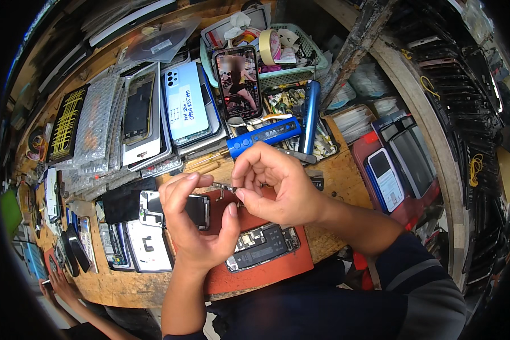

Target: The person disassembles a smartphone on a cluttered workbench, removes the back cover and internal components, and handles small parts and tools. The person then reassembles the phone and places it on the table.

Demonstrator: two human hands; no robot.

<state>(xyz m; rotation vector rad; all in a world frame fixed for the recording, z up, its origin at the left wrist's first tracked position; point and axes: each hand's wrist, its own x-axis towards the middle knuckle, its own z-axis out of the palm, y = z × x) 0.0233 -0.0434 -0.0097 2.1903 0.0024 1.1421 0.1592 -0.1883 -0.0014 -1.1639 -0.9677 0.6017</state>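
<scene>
My right hand (283, 184) pinches a small, thin dark-and-metallic part (224, 186) between thumb and index finger, above a red mat (294, 266). The part looks like a phone flex cable, but its exact kind is too small to tell. My left hand (201, 226) is beside it, thumb and fingers apart, fingertips close to the part's left end; whether they touch cannot be made out. Below my hands an opened phone (263, 247) lies on the mat, its battery and circuit board exposed. Behind my left hand is a detached phone screen assembly (197, 211), partly hidden.
A phone (236, 79) showing a picture leans against a green basket (300, 71). Nearby lie a blue device (264, 137) and a blue cylinder (310, 116). Phone parts (190, 105) and bubble wrap (96, 124) crowd the left. Another person's hands (59, 289) are at the lower left.
</scene>
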